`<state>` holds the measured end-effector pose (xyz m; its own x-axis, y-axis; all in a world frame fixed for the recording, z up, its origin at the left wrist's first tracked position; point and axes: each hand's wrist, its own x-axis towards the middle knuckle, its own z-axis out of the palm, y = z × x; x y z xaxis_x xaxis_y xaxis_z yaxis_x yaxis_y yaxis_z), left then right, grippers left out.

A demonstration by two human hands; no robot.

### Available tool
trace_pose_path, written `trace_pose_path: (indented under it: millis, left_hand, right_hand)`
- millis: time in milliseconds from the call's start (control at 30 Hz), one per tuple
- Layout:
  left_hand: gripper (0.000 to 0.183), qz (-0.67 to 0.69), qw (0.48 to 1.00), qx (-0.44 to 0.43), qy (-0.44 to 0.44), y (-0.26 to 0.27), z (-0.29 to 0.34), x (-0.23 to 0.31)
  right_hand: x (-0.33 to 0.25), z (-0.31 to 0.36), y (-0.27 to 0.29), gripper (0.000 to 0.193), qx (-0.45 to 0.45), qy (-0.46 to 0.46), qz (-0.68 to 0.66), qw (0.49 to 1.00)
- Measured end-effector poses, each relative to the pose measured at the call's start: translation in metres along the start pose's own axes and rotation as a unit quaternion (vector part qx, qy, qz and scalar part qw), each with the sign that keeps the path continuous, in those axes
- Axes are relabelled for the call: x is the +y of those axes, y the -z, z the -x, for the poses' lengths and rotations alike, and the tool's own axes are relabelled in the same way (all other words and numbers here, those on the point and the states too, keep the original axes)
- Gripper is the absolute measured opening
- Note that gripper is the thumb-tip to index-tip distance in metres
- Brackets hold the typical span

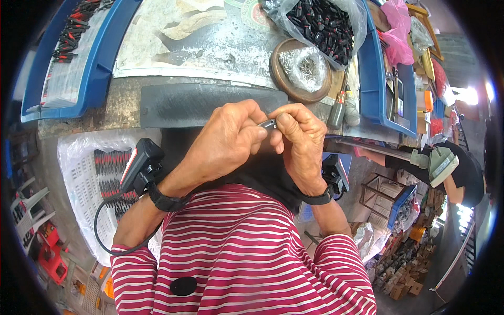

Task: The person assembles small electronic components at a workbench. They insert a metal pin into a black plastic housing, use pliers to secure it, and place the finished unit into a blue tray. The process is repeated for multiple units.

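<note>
Striped shirt [231, 257] sits nearest us; past it, our left hand [228, 136] pinches one small black part [269, 124] by the near edge of the dark mat [194, 102], right hand [300, 134] fingertips at its end, clamped or not we can't tell. We judge this piece unfinished: rows of black-and-red pieces [111, 181] lie in the white basket [79, 181], loose ones [320, 23] in the plastic bag [359, 26].

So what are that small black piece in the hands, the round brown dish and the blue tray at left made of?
Small black piece: probably plastic, slightly glossy, with a pale highlight; coated metal is possible.
Round brown dish: perhaps wood, low sheen, judging by its brown rim; plastic isn't ruled out.
Blue tray: most likely moulded plastic, smooth, with even colour and thick walls.
</note>
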<state>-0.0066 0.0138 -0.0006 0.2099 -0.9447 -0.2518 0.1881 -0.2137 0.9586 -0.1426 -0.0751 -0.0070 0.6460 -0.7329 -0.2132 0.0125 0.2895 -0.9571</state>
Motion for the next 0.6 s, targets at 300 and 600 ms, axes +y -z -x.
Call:
trace_pose_path:
  millis: [300,600]
  left_hand:
    - [0.015,0.1,0.991,-0.07,0.057,0.01,0.001,0.009]
    - [0.02,0.101,0.991,-0.055,0.071,0.006,0.0,0.012]
  right_hand:
    - [-0.008,-0.005,0.001,0.013,-0.029,0.006,0.026,0.999]
    - [-0.008,-0.006,0.002,0.013,-0.045,0.022,0.061,0.997]
